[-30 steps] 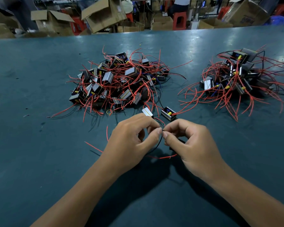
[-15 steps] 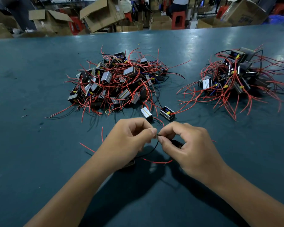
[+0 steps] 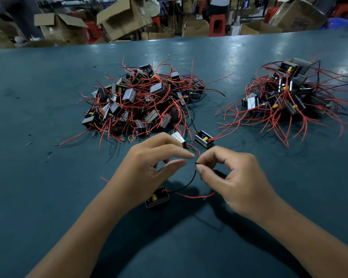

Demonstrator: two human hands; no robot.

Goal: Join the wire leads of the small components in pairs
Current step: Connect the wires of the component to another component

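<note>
While the right hand pinches a black lead, left hand loosely open beside it, small transformer beneath, two wired heaps toward the table's far edge, open cardboard boxes beyond, contents unseen.

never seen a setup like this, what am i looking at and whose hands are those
There is no machine here: a person wears a camera on the head, so you look down at their own two hands over a dark green table. Two heaps of small boxy components with red and black wire leads lie there, a big pile and a right pile. The right hand pinches the tip of a black lead that runs from a component below the left hand, whose fingers sit just apart from that tip.
</note>
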